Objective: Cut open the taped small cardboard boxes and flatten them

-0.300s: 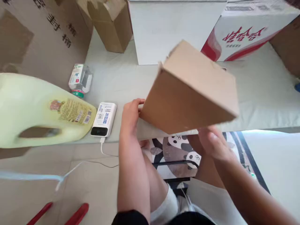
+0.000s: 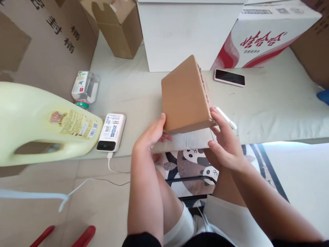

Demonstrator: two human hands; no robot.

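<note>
A small brown cardboard box (image 2: pixel 185 96) stands tilted near the front edge of the grey table (image 2: pixel 269 103). My left hand (image 2: pixel 151 134) grips its lower left corner, fingers curled under the box. My right hand (image 2: pixel 224 142) holds the lower right corner, thumb and fingers pressed on the box's edge. A thin white pen-like object (image 2: pixel 226 117) lies on the table just behind my right hand.
A black phone (image 2: pixel 229 77) lies behind the box. A white power bank (image 2: pixel 111 132) with a cable, a big yellow jug (image 2: pixel 38 125) and a small bottle (image 2: pixel 83 87) sit at the left. Large cartons (image 2: pixel 190 34) line the back. A panda-print stool (image 2: pixel 192 168) is under the table edge.
The box has turned and come down from a raised, tilted position to rest lower on the table, uncovering the phone. Both hands shifted to its lower corners.
</note>
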